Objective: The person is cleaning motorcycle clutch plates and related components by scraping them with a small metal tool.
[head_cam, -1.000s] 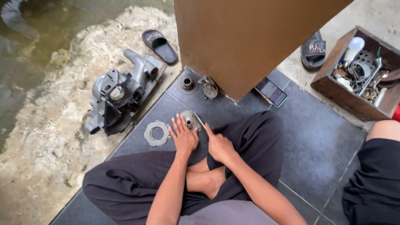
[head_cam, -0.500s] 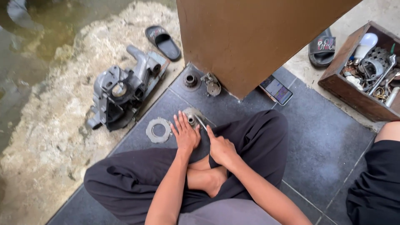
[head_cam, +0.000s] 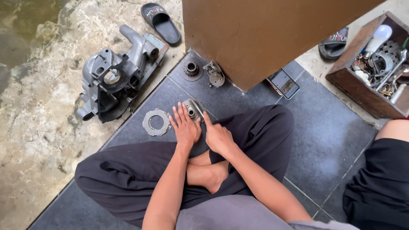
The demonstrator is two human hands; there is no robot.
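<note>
I see the grey engine casing point(head_cam: 115, 83) lying well left on the floor. The small round metal part point(head_cam: 191, 110) sits on the tile ahead of my crossed legs; my left hand point(head_cam: 185, 127) rests flat, fingers spread, touching its left edge, while my right hand point(head_cam: 218, 136), half-curled, steadies it from the right, equally near.

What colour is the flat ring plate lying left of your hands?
Dull grey metal ring plate, best seen in the head view.

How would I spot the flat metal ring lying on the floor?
Start at the big grey engine casing on the left. Just below it, on the dark tile, lies the flat metal ring, beside the left hand. Unlike the toothed gear farther up, it is thin with a wide open centre.
</note>
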